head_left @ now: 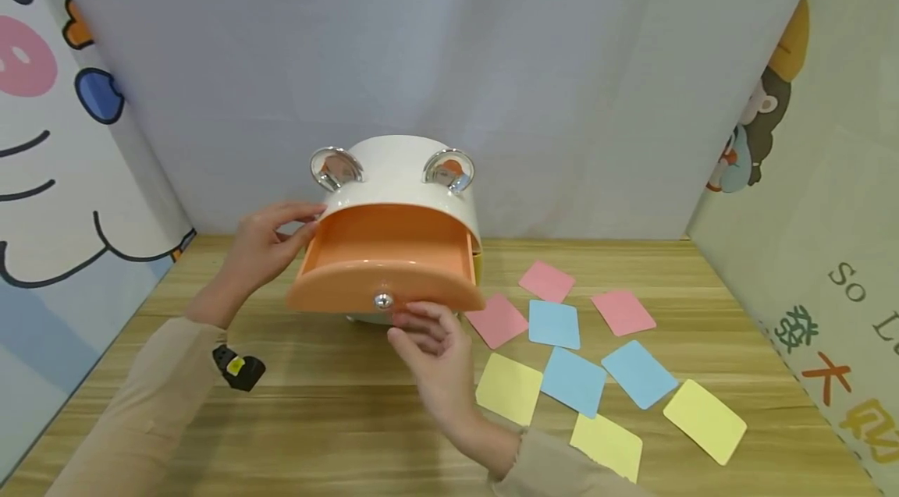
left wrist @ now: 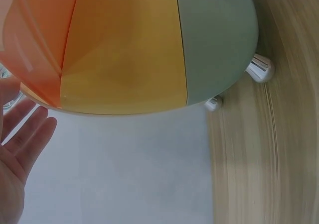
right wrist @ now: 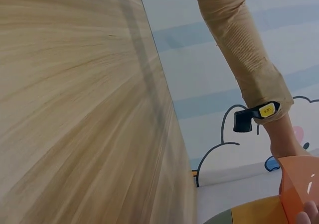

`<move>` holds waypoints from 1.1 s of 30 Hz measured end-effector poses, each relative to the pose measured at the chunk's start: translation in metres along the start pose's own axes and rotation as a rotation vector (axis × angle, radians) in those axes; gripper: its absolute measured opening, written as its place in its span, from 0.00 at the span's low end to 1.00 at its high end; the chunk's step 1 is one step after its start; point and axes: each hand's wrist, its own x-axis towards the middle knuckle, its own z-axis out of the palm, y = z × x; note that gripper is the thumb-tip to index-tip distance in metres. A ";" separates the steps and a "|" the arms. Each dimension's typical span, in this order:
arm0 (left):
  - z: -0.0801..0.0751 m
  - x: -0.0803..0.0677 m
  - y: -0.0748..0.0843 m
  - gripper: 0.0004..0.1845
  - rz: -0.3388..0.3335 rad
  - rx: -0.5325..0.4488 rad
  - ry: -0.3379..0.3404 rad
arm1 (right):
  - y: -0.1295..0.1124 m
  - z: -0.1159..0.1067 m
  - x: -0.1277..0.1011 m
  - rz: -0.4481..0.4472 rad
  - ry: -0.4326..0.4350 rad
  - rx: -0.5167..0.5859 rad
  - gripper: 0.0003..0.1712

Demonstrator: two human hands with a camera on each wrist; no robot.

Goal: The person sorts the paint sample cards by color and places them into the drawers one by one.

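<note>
A small rounded chest of drawers [head_left: 400,157] has a white top with two silver ear-like rings. Its orange top drawer [head_left: 351,286] is pulled out, and the inside shows bare. A silver knob [head_left: 383,300] sits on the drawer front. My left hand [head_left: 263,247] rests its fingertips at the chest's upper left side, fingers fairly straight. My right hand [head_left: 438,360] is at the lower edge of the drawer front, just right of the knob, fingers loosely bent; contact is hard to tell. The left wrist view shows a yellow drawer [left wrist: 124,50] and a grey-green drawer [left wrist: 219,45] below.
Right of the chest lie several pink cards [head_left: 623,313], blue cards [head_left: 572,381] and yellow cards [head_left: 705,421] on the wooden table [head_left: 316,419]. Behind stands a grey-white backdrop [head_left: 562,91]. Printed panels [head_left: 801,247] flank the table. Silver feet [left wrist: 260,68] hold up the chest.
</note>
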 end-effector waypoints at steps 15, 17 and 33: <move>0.000 0.000 0.000 0.12 0.010 -0.008 0.002 | 0.007 -0.117 0.003 0.129 -0.154 -0.466 0.11; -0.001 0.000 0.001 0.12 0.009 -0.006 0.002 | 0.013 -0.133 0.005 0.172 -0.162 -0.555 0.15; 0.000 0.001 0.003 0.12 0.010 0.004 0.005 | 0.042 -0.173 -0.013 0.207 -0.425 -1.144 0.53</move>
